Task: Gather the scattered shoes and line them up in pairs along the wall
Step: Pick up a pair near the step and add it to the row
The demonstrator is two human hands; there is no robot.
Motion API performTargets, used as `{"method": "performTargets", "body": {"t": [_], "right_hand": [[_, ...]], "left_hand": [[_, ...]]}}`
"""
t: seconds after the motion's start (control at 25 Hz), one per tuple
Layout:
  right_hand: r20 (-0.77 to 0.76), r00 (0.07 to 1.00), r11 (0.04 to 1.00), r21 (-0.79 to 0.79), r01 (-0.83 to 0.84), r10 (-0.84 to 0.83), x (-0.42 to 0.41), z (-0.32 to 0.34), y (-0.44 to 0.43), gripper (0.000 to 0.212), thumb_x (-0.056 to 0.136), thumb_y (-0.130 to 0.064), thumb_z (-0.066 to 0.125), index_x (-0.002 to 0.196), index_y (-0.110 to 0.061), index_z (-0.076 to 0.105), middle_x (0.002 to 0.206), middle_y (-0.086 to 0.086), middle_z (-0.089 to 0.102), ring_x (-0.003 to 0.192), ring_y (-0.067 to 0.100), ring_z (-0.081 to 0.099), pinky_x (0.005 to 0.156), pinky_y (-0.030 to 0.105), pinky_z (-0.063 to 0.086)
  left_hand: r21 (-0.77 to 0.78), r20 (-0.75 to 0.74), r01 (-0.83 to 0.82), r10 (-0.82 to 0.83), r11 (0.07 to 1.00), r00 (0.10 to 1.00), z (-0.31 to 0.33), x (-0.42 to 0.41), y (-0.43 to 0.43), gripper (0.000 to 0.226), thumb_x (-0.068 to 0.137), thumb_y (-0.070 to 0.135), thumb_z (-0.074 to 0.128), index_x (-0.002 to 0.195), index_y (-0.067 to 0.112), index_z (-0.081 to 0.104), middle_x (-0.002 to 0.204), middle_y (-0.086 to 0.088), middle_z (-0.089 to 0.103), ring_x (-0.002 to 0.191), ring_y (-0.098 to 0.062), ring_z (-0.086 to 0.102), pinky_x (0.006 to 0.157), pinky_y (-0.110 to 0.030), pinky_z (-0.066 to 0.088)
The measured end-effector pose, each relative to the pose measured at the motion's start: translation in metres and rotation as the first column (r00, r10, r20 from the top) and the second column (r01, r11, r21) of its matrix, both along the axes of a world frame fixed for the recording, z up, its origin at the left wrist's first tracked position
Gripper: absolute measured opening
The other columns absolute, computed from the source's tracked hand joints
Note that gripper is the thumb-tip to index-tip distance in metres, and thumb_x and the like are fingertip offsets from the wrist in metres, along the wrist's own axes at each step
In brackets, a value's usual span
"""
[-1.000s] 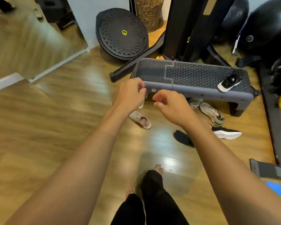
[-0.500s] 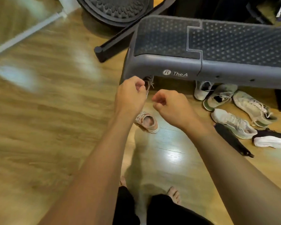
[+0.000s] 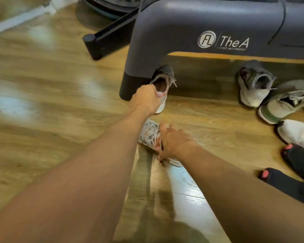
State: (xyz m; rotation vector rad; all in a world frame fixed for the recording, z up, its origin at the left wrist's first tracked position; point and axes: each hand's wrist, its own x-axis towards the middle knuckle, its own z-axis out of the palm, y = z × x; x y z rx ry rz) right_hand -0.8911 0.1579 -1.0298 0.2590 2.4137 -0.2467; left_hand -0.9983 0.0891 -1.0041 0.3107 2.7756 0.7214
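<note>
Left hand: My left hand (image 3: 145,100) was curled over the heel rim of the far shoe (image 3: 162,83), gripping it.
Right hand: My right hand (image 3: 174,142) lay on the near shoe (image 3: 148,135), fingers bent down round its heel end. Blur hid the fingertips, so it looked like a hold, but I could not be sure.
Far shoe: Its toe was tucked under the bench (image 3: 182,28), just beside the leg, with the heel towards me. Its long axis ran straight away from my hand.
Near shoe: It sat on the floor (image 3: 51,102) between the bench and me, laces up, toe pointing away and left, heel under my right palm.
Key relation: Each shoe showed its heel to the nearer hand, so I judged that a pull straight back along the far shoe's length would free it from the leg.
Wall: The wall (image 3: 16,21) stood well apart, up and to my left.
Other shoes: The other shoes (image 3: 253,85) lay scattered to the right, none in hand.
</note>
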Motion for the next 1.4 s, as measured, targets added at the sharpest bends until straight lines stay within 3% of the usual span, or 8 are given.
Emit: {"method": "performTargets", "body": {"t": [0.24,0.6,0.8,0.96,1.08,1.2,1.32,1.4], "right_hand": [[-0.187,0.982,0.995,0.088,0.038,-0.021,0.018,-0.019,0.014,0.058,0.089,-0.046,0.057,0.132,-0.019,0.029,0.124,0.011,0.048,0.110,0.035,0.053,0.074,0.038,0.041],[0.044,0.958,0.945,-0.154,0.288,-0.284,0.026,-0.020,0.044,0.041,0.089,-0.028,0.058,0.125,-0.014,0.045,0.104,0.014,0.064,0.085,0.031,0.069,0.075,0.037,0.058],[0.059,0.806,0.722,-0.409,0.558,-0.589,0.061,-0.017,0.114,0.016,0.086,0.001,0.053,0.087,-0.010,0.065,0.060,0.013,0.056,0.041,0.019,0.048,0.036,0.023,0.039],[0.055,0.558,0.456,-0.512,0.728,-0.828,0.094,-0.016,0.159,0.018,0.089,0.000,0.052,0.089,-0.008,0.067,0.064,0.015,0.061,0.043,0.016,0.047,0.035,0.021,0.035],[0.209,0.363,0.175,-0.599,0.781,-0.908,0.087,-0.024,0.158,0.021,0.096,-0.004,0.042,0.095,-0.012,0.061,0.064,0.011,0.060,0.042,0.013,0.047,0.032,0.019,0.037],[0.451,0.245,-0.092,-0.604,0.792,-0.858,0.074,-0.024,0.141,0.022,0.102,-0.014,0.037,0.097,-0.008,0.057,0.061,0.013,0.062,0.044,0.014,0.054,0.032,0.017,0.043],[0.573,0.250,-0.159,-0.569,0.807,-0.781,0.065,-0.020,0.130,0.024,0.101,-0.018,0.043,0.096,-0.002,0.061,0.064,0.017,0.068,0.044,0.016,0.062,0.038,0.020,0.051],[0.475,0.303,-0.042,-0.587,0.808,-0.826,0.059,-0.018,0.123,0.019,0.099,-0.012,0.043,0.100,-0.003,0.059,0.068,0.017,0.069,0.043,0.016,0.060,0.039,0.022,0.051]], "left_hand": [[-0.060,0.108,0.263,-0.255,0.963,0.961,-0.029,-0.008,0.023,0.059,0.089,0.001,0.054,0.142,0.018,0.035,0.143,-0.006,0.041,0.134,-0.031,0.035,0.106,-0.047,0.038],[-0.326,0.079,0.294,-0.284,0.898,0.955,-0.050,-0.022,0.021,0.053,0.089,0.006,0.052,0.138,0.014,0.035,0.136,-0.009,0.028,0.111,-0.037,0.053,0.085,-0.044,0.045],[-0.401,0.108,0.287,-0.266,0.870,0.958,-0.069,-0.024,-0.002,0.037,0.090,0.031,0.058,0.124,0.016,0.059,0.128,-0.008,0.051,0.110,-0.030,0.057,0.092,-0.038,0.048],[0.213,0.399,0.117,-0.196,0.970,0.896,-0.064,-0.035,-0.049,0.015,0.092,0.017,0.059,0.104,0.018,0.067,0.105,-0.007,0.063,0.086,-0.018,0.061,0.075,-0.030,0.050],[0.448,0.826,-0.450,-0.165,0.773,0.539,-0.063,-0.027,-0.094,0.029,0.088,0.013,0.060,0.116,0.021,0.063,0.110,-0.011,0.068,0.098,-0.026,0.067,0.080,-0.040,0.055],[0.328,0.912,-0.536,-0.112,0.778,0.394,-0.076,-0.008,-0.127,0.032,0.093,0.007,0.052,0.121,0.021,0.059,0.123,-0.016,0.060,0.109,-0.036,0.060,0.085,-0.048,0.052],[0.277,0.902,-0.490,-0.048,0.827,0.429,-0.073,0.002,-0.133,0.022,0.097,0.007,0.048,0.112,0.018,0.061,0.121,-0.015,0.057,0.101,-0.033,0.063,0.078,-0.041,0.058],[0.269,0.857,-0.383,-0.038,0.884,0.514,-0.059,-0.004,-0.123,0.017,0.096,0.005,0.049,0.100,0.016,0.061,0.111,-0.018,0.059,0.088,-0.029,0.065,0.067,-0.033,0.060]]}}
